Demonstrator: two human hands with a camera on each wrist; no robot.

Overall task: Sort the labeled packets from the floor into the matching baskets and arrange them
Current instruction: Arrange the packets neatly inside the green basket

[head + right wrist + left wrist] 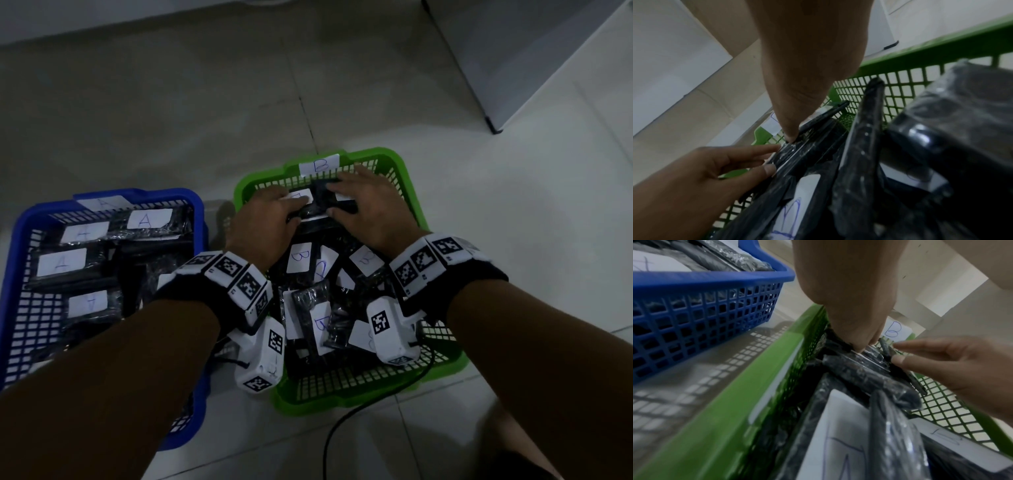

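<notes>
Both the left hand [270,219] and right hand [368,202] press straight-fingered, gripping nothing, on black plastic-wrapped packets [320,205] at the far end of the green lattice basket [394,164], beside the blue lattice basket [20,233]

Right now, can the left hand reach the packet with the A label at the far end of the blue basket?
Probably yes. The left hand rests on packets in the green basket, and the A-labelled packet lies uncovered on top in the blue basket beside it. Nothing stands between them, only the two basket rims.
</notes>
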